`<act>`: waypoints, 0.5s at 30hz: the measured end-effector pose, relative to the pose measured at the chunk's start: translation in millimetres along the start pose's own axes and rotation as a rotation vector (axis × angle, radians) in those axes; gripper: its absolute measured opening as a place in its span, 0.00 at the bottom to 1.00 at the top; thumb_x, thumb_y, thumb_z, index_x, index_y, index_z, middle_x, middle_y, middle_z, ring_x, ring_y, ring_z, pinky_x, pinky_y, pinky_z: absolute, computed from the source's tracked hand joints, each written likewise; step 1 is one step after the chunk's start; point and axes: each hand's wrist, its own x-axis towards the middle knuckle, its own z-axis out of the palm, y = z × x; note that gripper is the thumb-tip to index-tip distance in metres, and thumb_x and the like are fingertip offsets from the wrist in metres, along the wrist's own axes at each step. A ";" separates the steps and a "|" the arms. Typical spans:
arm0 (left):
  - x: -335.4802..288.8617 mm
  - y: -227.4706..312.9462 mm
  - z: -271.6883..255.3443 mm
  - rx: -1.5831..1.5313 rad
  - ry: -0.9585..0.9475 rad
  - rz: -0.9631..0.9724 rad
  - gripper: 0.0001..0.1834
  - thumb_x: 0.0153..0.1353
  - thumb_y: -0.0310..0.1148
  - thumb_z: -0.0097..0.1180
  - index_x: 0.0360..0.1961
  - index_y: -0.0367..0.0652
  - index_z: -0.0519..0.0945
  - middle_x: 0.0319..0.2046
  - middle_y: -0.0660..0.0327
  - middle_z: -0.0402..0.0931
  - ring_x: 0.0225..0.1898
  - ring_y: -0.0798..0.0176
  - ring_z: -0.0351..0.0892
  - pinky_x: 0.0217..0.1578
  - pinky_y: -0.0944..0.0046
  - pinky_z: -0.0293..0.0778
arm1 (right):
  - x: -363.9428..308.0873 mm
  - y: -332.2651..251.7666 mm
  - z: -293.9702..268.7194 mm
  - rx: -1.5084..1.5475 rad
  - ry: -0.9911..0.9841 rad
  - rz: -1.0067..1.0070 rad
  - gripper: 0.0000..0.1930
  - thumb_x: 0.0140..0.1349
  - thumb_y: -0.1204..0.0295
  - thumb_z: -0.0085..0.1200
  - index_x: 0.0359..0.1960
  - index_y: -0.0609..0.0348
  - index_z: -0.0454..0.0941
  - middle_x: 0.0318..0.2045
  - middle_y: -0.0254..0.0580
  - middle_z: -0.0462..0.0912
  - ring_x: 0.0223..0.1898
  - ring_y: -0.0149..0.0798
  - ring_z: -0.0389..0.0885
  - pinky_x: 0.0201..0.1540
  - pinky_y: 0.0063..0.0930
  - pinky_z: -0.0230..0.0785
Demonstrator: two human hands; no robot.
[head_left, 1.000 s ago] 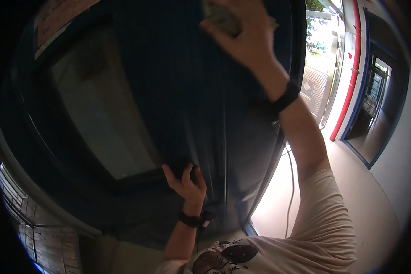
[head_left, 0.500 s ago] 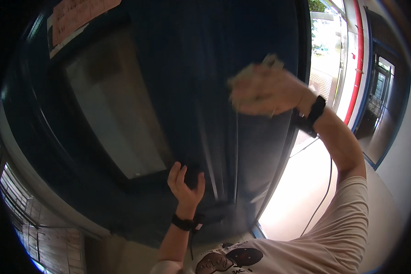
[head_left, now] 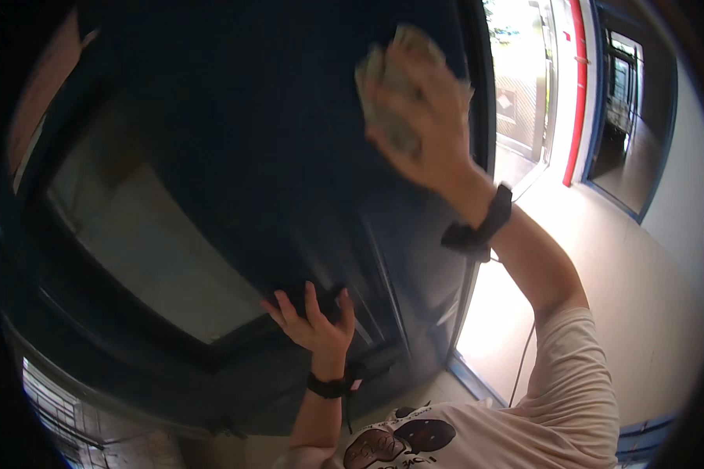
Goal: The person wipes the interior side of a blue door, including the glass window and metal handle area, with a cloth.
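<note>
One crumpled grey-green cloth (head_left: pixel 372 70) was at the smooth dark-blue door (head_left: pixel 281 156), clamped in the fingers of the right hand (head_left: pixel 436 129), seemingly for firm contact, while the left hand (head_left: pixel 318 334), fingers apart, perhaps braced lower.

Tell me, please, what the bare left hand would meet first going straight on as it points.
Probably the large, dark blue panelled door; whether the left hand touches it is unclear.

2 hands (head_left: pixel 322 336), 1 cloth (head_left: pixel 399 125), 2 black wristbands (head_left: pixel 326 385), 1 dark door (head_left: pixel 274 156), 1 red pipe (head_left: pixel 580 94).
</note>
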 end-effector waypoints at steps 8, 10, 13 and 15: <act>-6.5 0.0 6.5 -0.022 0.017 0.019 0.26 0.58 0.44 0.55 0.52 0.39 0.70 0.62 0.44 0.52 0.63 0.29 0.46 0.55 0.32 0.56 | -185.5 -69.0 -59.6 0.087 -0.659 -0.311 0.20 0.49 0.59 0.56 0.47 0.26 0.73 0.57 0.22 0.67 0.62 0.31 0.58 0.64 0.48 0.42; -10.8 -3.4 5.8 -0.045 -0.017 0.024 0.23 0.56 0.43 0.56 0.49 0.41 0.72 0.61 0.45 0.54 0.61 0.25 0.48 0.54 0.30 0.57 | -186.8 -65.5 -60.5 0.002 -0.601 -0.460 0.17 0.52 0.59 0.52 0.46 0.25 0.73 0.57 0.20 0.67 0.62 0.26 0.59 0.65 0.46 0.38; -16.1 -5.7 7.6 -0.043 -0.020 0.040 0.24 0.58 0.43 0.54 0.51 0.41 0.70 0.62 0.46 0.53 0.62 0.27 0.46 0.55 0.32 0.55 | -154.8 -56.5 -59.2 -0.006 -0.674 -0.357 0.18 0.51 0.58 0.54 0.46 0.28 0.73 0.57 0.23 0.67 0.61 0.30 0.61 0.63 0.47 0.43; -17.8 -10.6 9.9 -0.032 -0.018 0.047 0.23 0.58 0.43 0.55 0.51 0.41 0.71 0.62 0.45 0.53 0.62 0.27 0.47 0.55 0.32 0.56 | -118.7 -47.6 -51.2 0.003 -0.633 -0.113 0.19 0.49 0.60 0.57 0.46 0.33 0.74 0.58 0.28 0.67 0.61 0.38 0.62 0.61 0.50 0.50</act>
